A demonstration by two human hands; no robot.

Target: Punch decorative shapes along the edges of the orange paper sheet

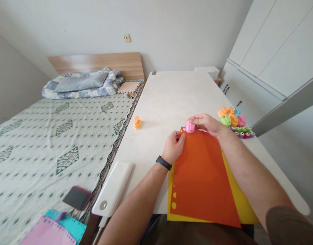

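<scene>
An orange sheet of paper (199,177) lies over a yellow sheet (238,194) at the table's near edge. Punched shapes run down the orange sheet's left side, with yellow showing through some of them. My left hand (174,146) pinches the orange sheet near its far left corner. A pink craft punch (190,126) sits on the sheet's far edge, and my right hand (206,123) has its fingers closed on it. Small bits, too small to make out, show under the right hand.
Several colourful craft punches (231,117) stand at the table's right edge, beside small stamp-like pieces (241,132). One orange punch (137,123) is on the left. A white power bank (114,187) with a cable lies near left. A phone (77,198) and punched coloured sheets (48,231) lie on the bed.
</scene>
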